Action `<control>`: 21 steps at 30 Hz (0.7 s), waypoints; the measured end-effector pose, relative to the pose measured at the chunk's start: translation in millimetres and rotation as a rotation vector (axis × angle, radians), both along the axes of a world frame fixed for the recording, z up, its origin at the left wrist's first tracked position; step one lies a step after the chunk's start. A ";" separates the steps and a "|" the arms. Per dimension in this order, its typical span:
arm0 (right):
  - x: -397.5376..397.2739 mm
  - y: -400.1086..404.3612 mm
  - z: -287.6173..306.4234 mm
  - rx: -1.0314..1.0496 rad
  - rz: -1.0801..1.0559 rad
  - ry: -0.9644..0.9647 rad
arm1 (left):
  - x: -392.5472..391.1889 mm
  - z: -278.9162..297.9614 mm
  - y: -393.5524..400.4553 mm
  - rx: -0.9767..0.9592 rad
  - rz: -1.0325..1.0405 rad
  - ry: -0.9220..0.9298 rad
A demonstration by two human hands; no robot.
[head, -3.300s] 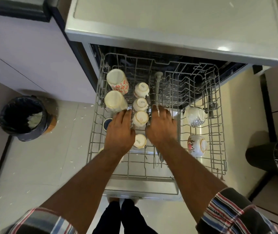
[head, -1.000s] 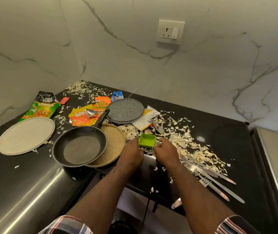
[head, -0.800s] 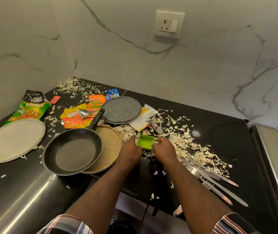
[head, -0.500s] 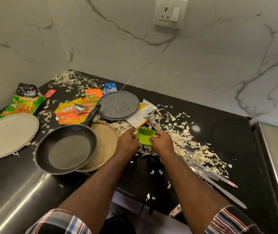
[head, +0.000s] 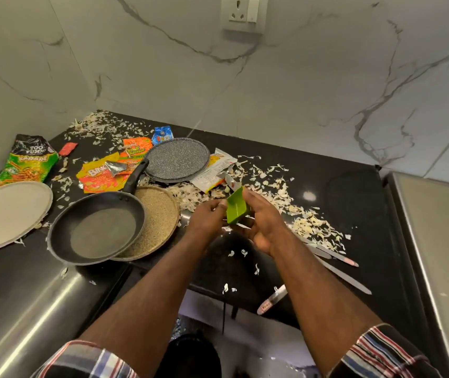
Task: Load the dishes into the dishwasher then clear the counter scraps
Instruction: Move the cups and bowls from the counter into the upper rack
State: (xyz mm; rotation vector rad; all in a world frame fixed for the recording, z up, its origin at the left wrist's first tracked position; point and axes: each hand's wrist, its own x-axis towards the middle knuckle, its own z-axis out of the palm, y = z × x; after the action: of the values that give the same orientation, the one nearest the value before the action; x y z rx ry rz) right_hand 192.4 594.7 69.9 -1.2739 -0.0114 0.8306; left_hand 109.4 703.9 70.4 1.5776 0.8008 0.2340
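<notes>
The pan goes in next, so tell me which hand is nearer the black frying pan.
Left. The left hand is just right of the black frying pan, touching the green dish; the right hand grips that dish farther right.

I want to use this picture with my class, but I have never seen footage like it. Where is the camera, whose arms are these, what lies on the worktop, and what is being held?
There is no machine here. A person wears one camera on the head, looking forward and down, so the two arms reaching in from the bottom are their own.

The left hand and the right hand together hold a small green container, tilted above the black counter.

On the counter lie a black frying pan resting partly on a tan plate, a cream plate, a grey speckled plate, snack wrappers, some cutlery, and many pale scraps.
</notes>
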 end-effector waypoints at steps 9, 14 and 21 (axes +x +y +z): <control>-95.6 -71.0 13.2 0.048 -0.134 -0.045 | -73.9 9.6 -54.9 -0.122 -0.297 -0.078; -144.1 -123.2 4.7 -0.002 -0.168 -0.065 | -118.5 6.6 -102.2 -0.204 -0.451 -0.100; -199.1 -208.5 -8.9 -0.167 -0.385 -0.193 | -163.4 -19.2 -189.1 -0.050 -0.508 -0.223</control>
State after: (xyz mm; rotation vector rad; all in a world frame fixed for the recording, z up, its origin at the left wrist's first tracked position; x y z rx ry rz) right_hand -6.8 386.1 60.9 -1.4513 0.1471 0.3818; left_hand -54.0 514.7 51.2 1.6191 0.2163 0.0176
